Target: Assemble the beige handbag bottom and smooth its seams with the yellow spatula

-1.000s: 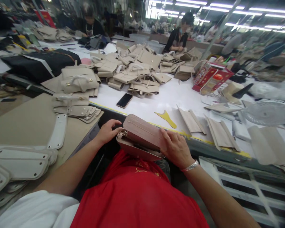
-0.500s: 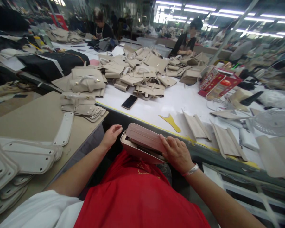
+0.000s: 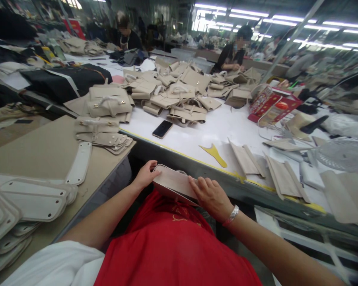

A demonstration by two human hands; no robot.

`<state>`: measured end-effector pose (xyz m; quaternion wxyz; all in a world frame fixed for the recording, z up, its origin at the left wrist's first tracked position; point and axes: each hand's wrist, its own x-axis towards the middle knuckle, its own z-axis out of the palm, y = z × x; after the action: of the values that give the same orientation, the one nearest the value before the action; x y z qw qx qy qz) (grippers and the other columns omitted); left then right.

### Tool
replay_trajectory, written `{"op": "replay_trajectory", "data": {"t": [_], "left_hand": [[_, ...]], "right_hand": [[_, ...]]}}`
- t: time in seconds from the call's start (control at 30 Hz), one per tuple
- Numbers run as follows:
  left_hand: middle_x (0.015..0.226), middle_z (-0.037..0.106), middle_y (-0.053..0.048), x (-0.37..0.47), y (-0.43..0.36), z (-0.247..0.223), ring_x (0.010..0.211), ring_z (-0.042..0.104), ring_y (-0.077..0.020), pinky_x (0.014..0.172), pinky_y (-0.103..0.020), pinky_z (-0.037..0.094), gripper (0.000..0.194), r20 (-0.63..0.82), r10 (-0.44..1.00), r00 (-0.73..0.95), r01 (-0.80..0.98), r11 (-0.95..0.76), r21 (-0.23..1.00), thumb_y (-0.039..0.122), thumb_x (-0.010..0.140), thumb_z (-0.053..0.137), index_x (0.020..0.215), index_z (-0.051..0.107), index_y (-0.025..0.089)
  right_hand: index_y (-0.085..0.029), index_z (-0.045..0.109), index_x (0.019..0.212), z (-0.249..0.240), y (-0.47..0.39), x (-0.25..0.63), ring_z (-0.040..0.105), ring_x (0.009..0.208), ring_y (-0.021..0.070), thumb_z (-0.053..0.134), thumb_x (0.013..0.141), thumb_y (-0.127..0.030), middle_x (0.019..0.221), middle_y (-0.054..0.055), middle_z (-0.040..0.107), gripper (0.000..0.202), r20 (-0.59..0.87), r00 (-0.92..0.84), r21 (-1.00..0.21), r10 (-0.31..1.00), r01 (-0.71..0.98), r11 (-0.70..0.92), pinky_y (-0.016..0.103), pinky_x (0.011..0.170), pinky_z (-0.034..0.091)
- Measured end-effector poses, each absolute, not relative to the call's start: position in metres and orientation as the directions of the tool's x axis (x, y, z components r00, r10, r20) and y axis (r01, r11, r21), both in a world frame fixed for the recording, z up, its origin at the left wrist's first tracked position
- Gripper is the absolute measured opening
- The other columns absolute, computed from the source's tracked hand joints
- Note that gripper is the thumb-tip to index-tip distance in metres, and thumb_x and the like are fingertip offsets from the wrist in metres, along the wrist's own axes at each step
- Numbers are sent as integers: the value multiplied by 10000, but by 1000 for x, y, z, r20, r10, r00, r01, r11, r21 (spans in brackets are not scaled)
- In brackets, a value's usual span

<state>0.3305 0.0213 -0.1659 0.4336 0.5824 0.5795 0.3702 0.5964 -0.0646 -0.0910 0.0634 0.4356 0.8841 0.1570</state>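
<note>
— While both hands are working at the lap, what are they holding?
— They are gripping one beige bag piece point(image 3: 174, 183), held just below the near edge of the table point(image 3: 197, 137) and above the red apron point(image 3: 173, 242). The left hand point(image 3: 145, 176) is pinching its left end, thumb on top; the right hand point(image 3: 211, 197) is lying flat over the right end, fingers spread and pressing down.
— How far along is the work looking?
— I am judging it as midway. A heap of finished-looking beige bags point(image 3: 179, 93) is sitting further back on the table, so many seem done. But folded beige panels point(image 3: 265, 167) are lying to the right, and white strap pieces point(image 3: 30, 198) are waiting on the side table at the left, so plenty appears left.
— Anything else close by?
— A phone point(image 3: 162, 128) and a yellow template point(image 3: 214, 153) are resting just beyond the hands, untouched
</note>
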Motion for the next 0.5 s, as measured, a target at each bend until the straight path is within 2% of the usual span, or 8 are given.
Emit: {"op": "replay_trajectory", "data": {"t": [0.2, 0.33, 0.43, 0.5], "left_hand": [[1130, 568, -129, 334, 27, -168, 992, 569, -229, 903, -393, 440, 474, -39, 993, 116, 508, -25, 861, 256, 686, 606, 1130, 503, 126], [1178, 527, -143, 332, 32, -168, 1046, 538, -239, 947, -393, 408, 481, -21, 980, 197, 623, -109, 775, 267, 716, 562, 1168, 494, 115], [1201, 509, -137, 331, 36, -164, 1093, 506, -250, 968, -399, 387, 497, 29, 965, 261, 705, -211, 677, 258, 726, 541, 1202, 477, 130], [1220, 499, -134, 335, 36, -156, 1127, 472, -273, 972, -435, 370, 493, 107, 954, 281, 772, -291, 566, 228, 726, 537, 1209, 479, 153]], "right_hand": [[-119, 350, 1318, -84, -51, 595, 475, 779, 228, 469, 810, -291, 989, 154, 511, 549, -152, -675, 241, 722, 683, 689, 313, 583, 367], [-107, 379, 1288, -82, -47, 592, 499, 772, 238, 419, 832, -270, 998, 168, 514, 486, -208, -687, 267, 697, 645, 716, 314, 546, 387], [-70, 427, 1221, -83, -45, 582, 513, 768, 241, 390, 837, -230, 980, 184, 518, 418, -261, -678, 254, 687, 639, 726, 327, 547, 411], [-67, 481, 1125, -85, -42, 574, 522, 753, 232, 390, 832, -210, 949, 182, 523, 340, -299, -651, 226, 698, 662, 715, 328, 555, 426]]}}
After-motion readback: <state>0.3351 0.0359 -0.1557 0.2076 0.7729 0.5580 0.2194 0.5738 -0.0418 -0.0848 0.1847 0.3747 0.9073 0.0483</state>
